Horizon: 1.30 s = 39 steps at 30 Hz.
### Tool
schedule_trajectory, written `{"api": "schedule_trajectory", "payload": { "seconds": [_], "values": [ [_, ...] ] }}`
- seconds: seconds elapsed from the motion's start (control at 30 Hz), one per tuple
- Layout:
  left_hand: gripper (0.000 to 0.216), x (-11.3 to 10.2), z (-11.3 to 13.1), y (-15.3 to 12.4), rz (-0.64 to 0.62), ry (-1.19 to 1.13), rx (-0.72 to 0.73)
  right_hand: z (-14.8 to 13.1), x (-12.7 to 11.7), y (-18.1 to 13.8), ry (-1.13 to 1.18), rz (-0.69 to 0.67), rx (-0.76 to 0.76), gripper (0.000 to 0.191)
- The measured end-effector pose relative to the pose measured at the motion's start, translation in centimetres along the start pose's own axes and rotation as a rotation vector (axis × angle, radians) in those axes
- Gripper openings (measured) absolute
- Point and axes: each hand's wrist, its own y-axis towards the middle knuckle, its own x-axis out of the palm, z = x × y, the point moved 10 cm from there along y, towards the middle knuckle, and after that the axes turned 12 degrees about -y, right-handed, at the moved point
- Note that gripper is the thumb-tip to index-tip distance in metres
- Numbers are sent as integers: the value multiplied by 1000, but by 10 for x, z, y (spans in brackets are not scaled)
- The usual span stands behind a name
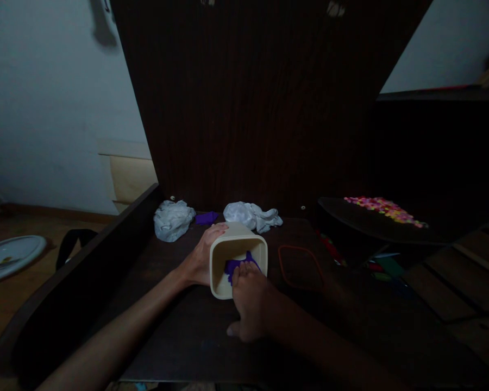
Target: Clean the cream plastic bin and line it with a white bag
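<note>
A cream square container (219, 271) lies tilted on the dark tabletop (163, 326), its mouth turned toward me. My left hand (201, 255) wraps round its left side and holds it. My right hand (248, 301) has its fingers bent over the near rim, pressed onto a purple cloth (234, 265) that sits inside the container. The fingertips are partly hidden inside.
Two crumpled white cloths (171, 219) (250, 215) and another purple piece (206, 218) lie at the back by the dark upright panel. A red-rimmed lid (300, 267) lies right of the container. A dark tray with coloured beads (385, 208) stands at right. A white plate (8, 257) is on the floor at left.
</note>
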Motion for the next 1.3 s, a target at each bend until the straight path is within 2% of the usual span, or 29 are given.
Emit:
{"api": "schedule_trajectory", "payload": {
  "seconds": [0.2, 0.3, 0.53, 0.67, 0.83, 1.07, 1.3],
  "values": [
    [121, -1, 4, 2, 7, 22, 19, -1, -2, 22, -53, -83, -35, 128],
    [121, -1, 4, 2, 1, 23, 12, 2, 1, 39, -11, -57, -25, 129],
    [115, -2, 1, -2, 10, 12, -1, 9, 13, 66, 133, 2, -42, 114],
    [115, -2, 0, -3, 16, 4, 10, 8, 13, 64, 143, -3, -70, 121],
    [111, -1, 0, -4, 14, 4, 10, 1, 5, 57, 172, 23, -102, 115],
    [110, -3, -2, -5, 36, 7, 15, -14, -11, 49, 123, 31, -195, 117],
    [110, -4, -1, -3, 47, -5, 34, -19, -20, 41, 217, 141, -233, 113]
  ]
}}
